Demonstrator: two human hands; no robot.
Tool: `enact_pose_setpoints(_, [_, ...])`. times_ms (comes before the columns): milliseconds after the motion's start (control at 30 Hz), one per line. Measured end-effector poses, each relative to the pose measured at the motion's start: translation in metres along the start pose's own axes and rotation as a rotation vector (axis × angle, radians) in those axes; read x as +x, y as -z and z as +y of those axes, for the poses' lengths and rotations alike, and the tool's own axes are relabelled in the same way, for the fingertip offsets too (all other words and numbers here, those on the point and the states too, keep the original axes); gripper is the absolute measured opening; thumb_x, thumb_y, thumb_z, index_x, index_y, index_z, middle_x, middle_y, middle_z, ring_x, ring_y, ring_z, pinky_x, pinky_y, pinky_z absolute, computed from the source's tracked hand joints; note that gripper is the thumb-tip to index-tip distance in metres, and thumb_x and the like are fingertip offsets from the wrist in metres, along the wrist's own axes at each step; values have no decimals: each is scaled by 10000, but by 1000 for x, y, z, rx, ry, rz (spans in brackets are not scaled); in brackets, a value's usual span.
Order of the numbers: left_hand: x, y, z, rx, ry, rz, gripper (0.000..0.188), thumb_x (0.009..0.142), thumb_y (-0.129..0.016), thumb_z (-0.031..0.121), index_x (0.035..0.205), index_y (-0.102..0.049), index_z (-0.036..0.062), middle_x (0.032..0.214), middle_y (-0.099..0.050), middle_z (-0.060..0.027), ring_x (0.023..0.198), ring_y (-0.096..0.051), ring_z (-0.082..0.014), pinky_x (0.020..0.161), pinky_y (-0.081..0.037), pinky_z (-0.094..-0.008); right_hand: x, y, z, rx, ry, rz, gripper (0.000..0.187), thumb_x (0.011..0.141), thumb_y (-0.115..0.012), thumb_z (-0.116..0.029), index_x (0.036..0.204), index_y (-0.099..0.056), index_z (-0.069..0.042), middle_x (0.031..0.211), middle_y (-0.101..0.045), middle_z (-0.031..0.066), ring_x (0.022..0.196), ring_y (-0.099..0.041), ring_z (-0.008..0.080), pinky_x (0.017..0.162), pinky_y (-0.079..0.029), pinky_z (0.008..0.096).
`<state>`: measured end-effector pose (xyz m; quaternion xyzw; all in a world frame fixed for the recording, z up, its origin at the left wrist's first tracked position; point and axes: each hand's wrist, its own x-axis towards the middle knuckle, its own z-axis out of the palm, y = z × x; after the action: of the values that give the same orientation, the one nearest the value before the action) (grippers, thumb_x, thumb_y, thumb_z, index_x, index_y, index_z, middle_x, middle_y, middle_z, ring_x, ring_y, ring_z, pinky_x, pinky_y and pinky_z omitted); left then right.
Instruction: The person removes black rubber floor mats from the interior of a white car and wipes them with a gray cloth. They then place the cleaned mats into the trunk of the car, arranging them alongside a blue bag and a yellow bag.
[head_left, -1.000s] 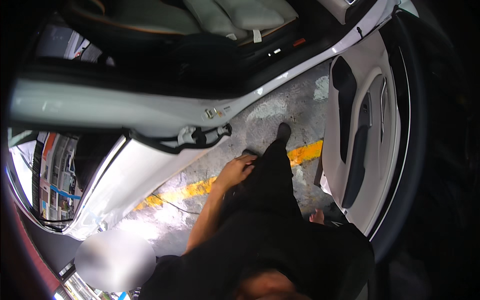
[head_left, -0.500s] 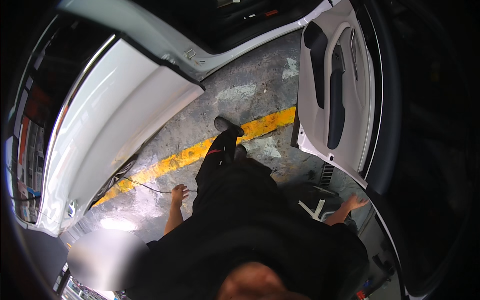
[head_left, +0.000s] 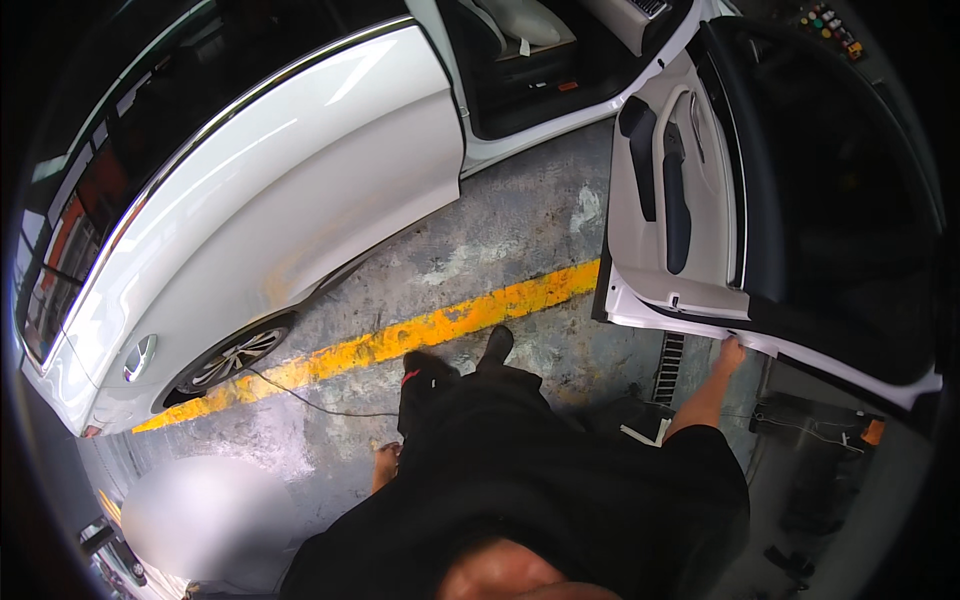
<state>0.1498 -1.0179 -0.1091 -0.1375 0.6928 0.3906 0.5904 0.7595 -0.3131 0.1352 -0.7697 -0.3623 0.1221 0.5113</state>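
Observation:
A white car stands with its front door [head_left: 655,270] open at the right, the beige and black inner panel showing. My right hand [head_left: 733,352] is at the near edge of this door, its fingers bent round the edge and partly hidden. My right arm reaches out to it, bare below a black sleeve. My left hand [head_left: 386,458] hangs low beside my body, above the floor. Its fingers are loosely bent and apart, with nothing visible in them. The car's closed rear door [head_left: 340,150] lies ahead to the left, apart from both hands.
A yellow line [head_left: 450,320] crosses the worn grey floor [head_left: 520,210] ahead of my feet. A dark cable [head_left: 320,408] runs from near the rear wheel [head_left: 235,355] toward my legs. By my right arm are a floor grate [head_left: 668,370] and white strips [head_left: 648,434].
My right hand has moved up from beside my body to the door's edge. More of the car's rear side and wheel shows. My left hand has dropped lower in the view, its fingers less spread.

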Motion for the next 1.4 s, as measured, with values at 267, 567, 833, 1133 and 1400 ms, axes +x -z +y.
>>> enact_pose_setpoints(267, [-56,92,-55,-448,24,198,359,1033,-506,247,1322,-497,34,1209,-654,-130,1050,-686,-311,769,-582,-459,-77,-32,-15,-321,150,-27,399,745,-657,-197,1067,-689,37,1008,-715,216,865,-699,350,781,-564,437])
enact_pose_setpoints(567, [-163,201,-193,-642,-18,384,384,1032,-500,223,1365,-481,32,1227,-642,-127,1067,-672,-315,807,-555,-472,-336,-64,-163,-266,-12,-23,490,773,-678,-215,1237,-684,-58,1165,-695,231,1092,-672,393,957,-532,455])
enact_pose_setpoints(833, [-222,262,-280,-772,-65,378,405,1031,-516,239,1385,-483,44,1246,-638,-110,1071,-672,-313,775,-548,-456,-419,-32,-284,-543,228,-327,981,784,-673,-291,1578,-162,-24,1410,-544,242,1262,-572,408,1042,-481,469])
enact_pose_setpoints(1133, [-253,343,-385,-975,-322,354,392,1005,-550,214,1360,-538,49,1196,-666,-89,1007,-686,-318,768,-560,-447,-733,-4,-262,-686,575,-785,484,837,-558,-342,1193,-698,-44,1214,-676,225,1146,-647,391,948,-539,421])
enact_pose_setpoints(1400, [-307,497,-405,-1029,-75,448,355,992,-545,190,1319,-559,55,1153,-680,-78,963,-693,-303,767,-559,-454,-1329,94,-184,-1018,1227,-2056,451,826,-723,-330,1229,-684,-132,1108,-700,78,940,-687,261,722,-590,417])
